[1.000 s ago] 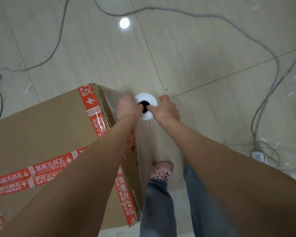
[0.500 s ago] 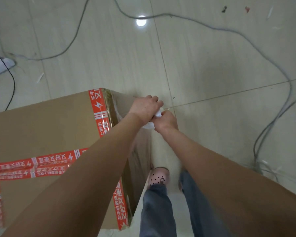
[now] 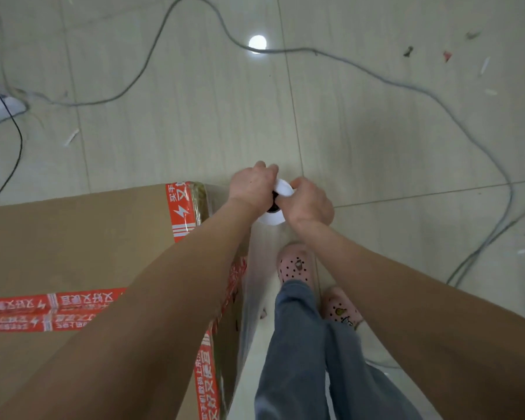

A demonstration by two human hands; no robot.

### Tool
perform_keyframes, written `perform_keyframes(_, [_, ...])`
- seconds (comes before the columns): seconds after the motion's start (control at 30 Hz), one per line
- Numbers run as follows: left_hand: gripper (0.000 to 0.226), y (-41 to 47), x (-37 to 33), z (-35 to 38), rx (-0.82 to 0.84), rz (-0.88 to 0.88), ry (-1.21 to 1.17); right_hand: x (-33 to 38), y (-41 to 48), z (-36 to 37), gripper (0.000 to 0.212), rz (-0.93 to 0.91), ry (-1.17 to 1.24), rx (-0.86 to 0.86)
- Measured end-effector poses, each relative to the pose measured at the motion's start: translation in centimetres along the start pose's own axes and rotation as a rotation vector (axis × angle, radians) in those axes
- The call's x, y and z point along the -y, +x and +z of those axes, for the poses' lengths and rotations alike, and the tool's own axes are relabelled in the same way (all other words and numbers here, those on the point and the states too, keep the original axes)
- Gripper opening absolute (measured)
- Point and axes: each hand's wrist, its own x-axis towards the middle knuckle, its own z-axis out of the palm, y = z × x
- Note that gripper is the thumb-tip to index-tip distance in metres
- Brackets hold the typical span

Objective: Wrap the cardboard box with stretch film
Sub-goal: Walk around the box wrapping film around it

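Note:
A big brown cardboard box with red printed tape fills the lower left. Just past its far right corner I hold a white roll of stretch film upright, seen end-on with a dark core. My left hand grips the roll's top from the left. My right hand grips it from the right. A clear sheet of film runs down from the roll along the box's right side.
My legs in grey trousers and pink dotted shoes stand right of the box. Grey cables loop over the tiled floor at the back and right. A white power strip lies at the far left. Small scraps litter the floor.
Both hands with the roll have shifted slightly right and away from the box corner. My feet have stepped forward along the box's right side, and the view has moved with them.

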Motion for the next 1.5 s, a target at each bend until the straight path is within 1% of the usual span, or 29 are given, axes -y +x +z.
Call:
perform_keyframes(0.07, [0.021, 0.8, 0.9, -0.4, -0.007, -0.096, -0.086, 1.0, 0.7, -0.5, 0.025, -0.033, 0.024, -0.025])
perform_keyframes(0.13, [0.024, 1.5, 1.8, -1.1, 0.019, -0.222, -0.182, 1.9, 1.2, -0.8, 0.032, -0.051, 0.07, -0.006])
perform_keyframes(0.17, [0.026, 1.8, 2.4, -1.5, 0.036, -0.281, -0.225, 2.3, 1.4, -0.9, 0.037, -0.032, 0.097, 0.036])
perform_keyframes(0.23, [0.029, 2.2, 3.4, -2.1, 0.06, -0.351, -0.251, 3.0, 1.6, -0.8, 0.051, 0.073, 0.194, 0.16])
perform_keyframes(0.3, [0.03, 2.4, 4.2, -2.6, 0.078, -0.315, -0.171, 3.6, 1.9, -0.1, 0.054, 0.181, 0.333, 0.238])
perform_keyframes(0.37, [0.031, 2.6, 4.6, -2.8, 0.078, -0.23, -0.098, 4.3, 1.8, 0.6, 0.049, 0.227, 0.43, 0.229])
perform_keyframes(0.43, [0.035, 3.2, 4.8, -2.9, 0.08, -0.117, -0.093, 4.7, 1.9, 1.3, 0.046, 0.231, 0.45, 0.209])
perform_keyframes(0.53, [0.051, 4.6, 5.0, -3.0, 0.131, 0.057, -0.064, 5.2, 2.0, 1.5, 0.036, 0.197, 0.41, 0.194])
perform_keyframes(0.57, [0.051, 4.9, 5.0, -2.9, 0.145, 0.089, -0.038, 5.3, 2.2, 1.3, 0.034, 0.177, 0.38, 0.188])
perform_keyframes(0.6, [0.047, 5.1, 5.1, -2.8, 0.148, 0.098, -0.013, 5.3, 2.5, 1.2, 0.032, 0.151, 0.334, 0.181])
perform_keyframes(0.67, [0.031, 5.4, 5.4, -2.7, 0.119, 0.087, 0.029, 5.7, 2.9, 0.9, 0.03, 0.088, 0.227, 0.164])
perform_keyframes(0.73, [0.021, 5.5, 6.1, -2.8, 0.088, 0.034, 0.014, 6.5, 3.2, 0.3, 0.031, 0.032, 0.155, 0.154])
perform_keyframes(0.8, [0.022, 5.5, 7.2, -3.3, 0.079, -0.063, -0.071, 7.6, 3.5, 0.2, 0.035, -0.002, 0.132, 0.136])
perform_keyframes(0.93, [0.027, 5.8, 9.4, -3.8, 0.079, -0.271, -0.301, 9.5, 4.4, 1.0, 0.046, -0.02, 0.231, 0.089])
perform_keyframes(1.0, [0.029, 6.0, 10.7, -3.9, 0.064, -0.365, -0.381, 10.5, 4.7, 1.4, 0.054, -0.002, 0.296, 0.134])
perform_keyframes(1.07, [0.032, 6.3, 12.3, -4.0, 0.05, -0.453, -0.462, 11.8, 5.0, 1.8, 0.059, 0.041, 0.303, 0.224])
perform_keyframes(1.13, [0.031, 6.4, 14.1, -3.8, 0.047, -0.517, -0.54, 13.2, 5.3, 2.7, 0.057, 0.042, 0.285, 0.297])
perform_keyframes(1.2, [0.03, 6.0, 15.6, -3.4, 0.061, -0.562, -0.598, 14.6, 5.3, 3.6, 0.052, 0.01, 0.244, 0.309])
perform_keyframes(1.3, [0.035, 5.7, 17.0, -2.9, 0.076, -0.576, -0.611, 16.1, 5.4, 4.4, 0.044, -0.032, 0.181, 0.279])
perform_keyframes(1.4, [0.036, 5.7, 17.4, -3.2, 0.07, -0.566, -0.519, 17.3, 5.8, 4.4, 0.037, -0.072, 0.1, 0.28])
perform_keyframes(1.5, [0.036, 6.3, 17.2, -3.8, 0.041, -0.453, -0.388, 18.0, 6.1, 4.3, 0.033, -0.099, 0.05, 0.308])
